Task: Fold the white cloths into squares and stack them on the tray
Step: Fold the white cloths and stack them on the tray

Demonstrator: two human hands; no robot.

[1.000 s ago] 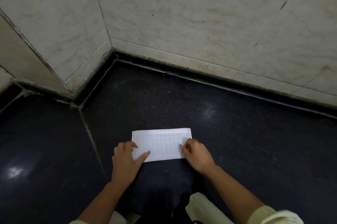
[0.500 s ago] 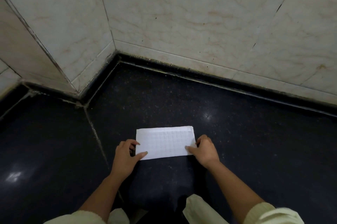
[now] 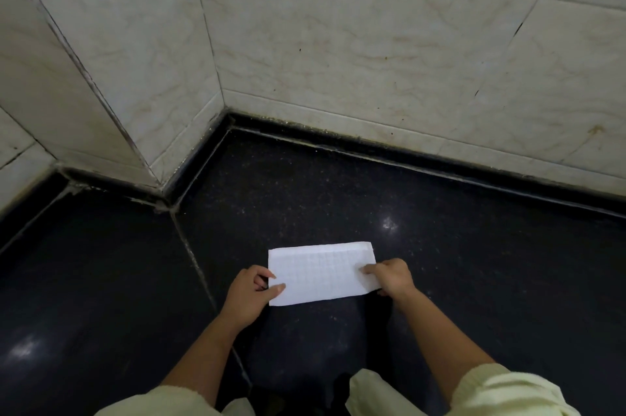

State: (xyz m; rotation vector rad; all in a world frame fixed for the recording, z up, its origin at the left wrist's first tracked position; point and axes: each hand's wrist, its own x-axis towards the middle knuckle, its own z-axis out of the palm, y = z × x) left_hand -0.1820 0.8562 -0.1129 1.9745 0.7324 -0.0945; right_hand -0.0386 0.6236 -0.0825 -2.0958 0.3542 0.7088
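While cloth (image 3: 321, 275) lies on dark surface (image 3: 491, 280), left hand (image 3: 249, 297) pinches its left edge, right hand (image 3: 394, 278) pinches its right edge.

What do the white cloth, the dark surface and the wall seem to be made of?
White cloth: thin matte fabric or paper-like sheet, with a fine grid texture. Dark surface: polished speckled stone, perhaps granite; it reflects light spots. Wall: cream tiles with marble-like veins and dark joints.

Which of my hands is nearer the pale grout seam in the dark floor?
Left. The left hand sits just right of the pale grout seam, pinching the left edge of the folded white cloth; the right hand holds the cloth's far right end.
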